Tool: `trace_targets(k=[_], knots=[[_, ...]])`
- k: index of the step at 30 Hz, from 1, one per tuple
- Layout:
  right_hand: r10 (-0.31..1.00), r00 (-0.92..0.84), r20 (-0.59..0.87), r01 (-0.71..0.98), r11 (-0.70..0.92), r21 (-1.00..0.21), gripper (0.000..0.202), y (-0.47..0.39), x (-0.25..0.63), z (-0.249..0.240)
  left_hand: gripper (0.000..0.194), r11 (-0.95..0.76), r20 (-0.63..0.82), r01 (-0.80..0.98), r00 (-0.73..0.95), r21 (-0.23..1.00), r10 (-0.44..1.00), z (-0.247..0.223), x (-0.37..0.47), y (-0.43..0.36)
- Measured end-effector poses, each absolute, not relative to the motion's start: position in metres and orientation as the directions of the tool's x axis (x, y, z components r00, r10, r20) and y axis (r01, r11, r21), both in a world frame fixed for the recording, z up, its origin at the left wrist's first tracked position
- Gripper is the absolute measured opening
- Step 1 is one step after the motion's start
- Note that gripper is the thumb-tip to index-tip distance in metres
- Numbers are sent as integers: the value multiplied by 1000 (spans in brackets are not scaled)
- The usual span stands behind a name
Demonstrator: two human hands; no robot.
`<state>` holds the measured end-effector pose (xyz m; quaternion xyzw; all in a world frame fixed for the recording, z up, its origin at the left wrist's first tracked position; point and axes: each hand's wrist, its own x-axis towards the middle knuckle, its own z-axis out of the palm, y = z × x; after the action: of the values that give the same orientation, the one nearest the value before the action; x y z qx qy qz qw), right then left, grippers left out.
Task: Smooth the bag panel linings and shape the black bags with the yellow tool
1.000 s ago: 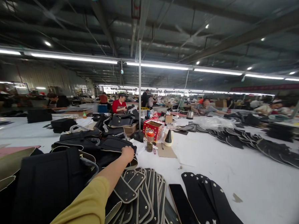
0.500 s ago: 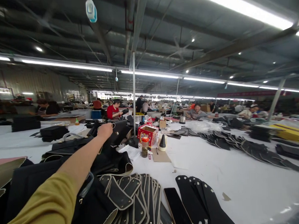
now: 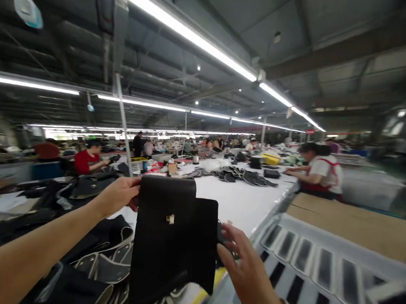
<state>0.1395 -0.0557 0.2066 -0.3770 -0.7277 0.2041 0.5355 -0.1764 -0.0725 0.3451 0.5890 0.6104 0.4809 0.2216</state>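
Fingers of the left hand [image 3: 121, 194] pinch the top left corner of a black piece [image 3: 160, 254]. The right hand [image 3: 244, 263] is curled by its right edge, but whether it grips or just touches cannot be told. The piece is up in front of the person, close to the middle. Its low end hides some things under it, so it is hard to say if it rests on them. A small gold clasp [image 3: 170, 219] sits on its front.

The piece looks smooth and a bit slick, not heavy, and not easy to break. It seems to bend like thick leather but keep its shape, since the top rolls over in a soft curve. Its sides look like good spots to hold, one hand on each, with the clasp left alone.

Just under and to the left are flaps [image 3: 110, 265] with pale rims and a dark bag [image 3: 70, 295]. To the right lie black strips [image 3: 294, 285], with cardboard [image 3: 356, 225] past them. Farther off, a dark pile [image 3: 255, 178] lies on the white table [image 3: 237, 200]. A person in white and red [image 3: 321, 173] leans at its side. Farther left is a person in red [image 3: 84, 162].
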Motion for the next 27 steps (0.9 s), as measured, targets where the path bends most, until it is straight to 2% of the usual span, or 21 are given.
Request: trace_targets(k=[2,4,6,10,14,15,17,19,21,23,25,27], knots=[[758,-32,652,383,612,-692,37,-61,139,213,40,-175,213,486,-25,856,977,325,-141,-74],[741,-22,671,418,616,-667,32,-69,146,216,41,-187,161,456,95,870,982,307,-111,-76],[779,-25,627,393,584,-710,28,-82,157,216,43,-184,113,430,185,884,976,295,-83,-77],[899,12,437,225,424,-877,27,-108,189,207,40,-208,108,420,250,883,962,280,-37,-78],[936,92,340,251,309,-917,26,-129,225,186,35,-128,-3,456,277,881,961,266,-1,-79],[964,62,260,195,244,-950,26,-135,233,181,33,-105,-39,456,295,884,955,261,6,-79],[995,-82,61,-30,59,-998,30,-148,245,172,30,-82,-92,436,363,896,927,252,17,-82],[975,-220,-41,-244,-96,-965,42,-160,251,165,26,-85,-134,409,477,909,869,244,26,-87],[950,-303,-82,-389,-202,-899,57,-169,250,163,23,-113,-177,401,618,909,766,238,31,-92],[905,-403,-136,-478,-334,-812,64,-175,247,163,25,-158,-242,416,754,896,610,231,33,-96],[859,-476,-187,-518,-446,-730,63,-178,243,164,26,-243,-284,443,823,863,493,225,32,-94],[873,-436,-218,-526,-444,-725,56,-181,239,165,22,-376,-240,489,804,787,543,219,30,-85]])
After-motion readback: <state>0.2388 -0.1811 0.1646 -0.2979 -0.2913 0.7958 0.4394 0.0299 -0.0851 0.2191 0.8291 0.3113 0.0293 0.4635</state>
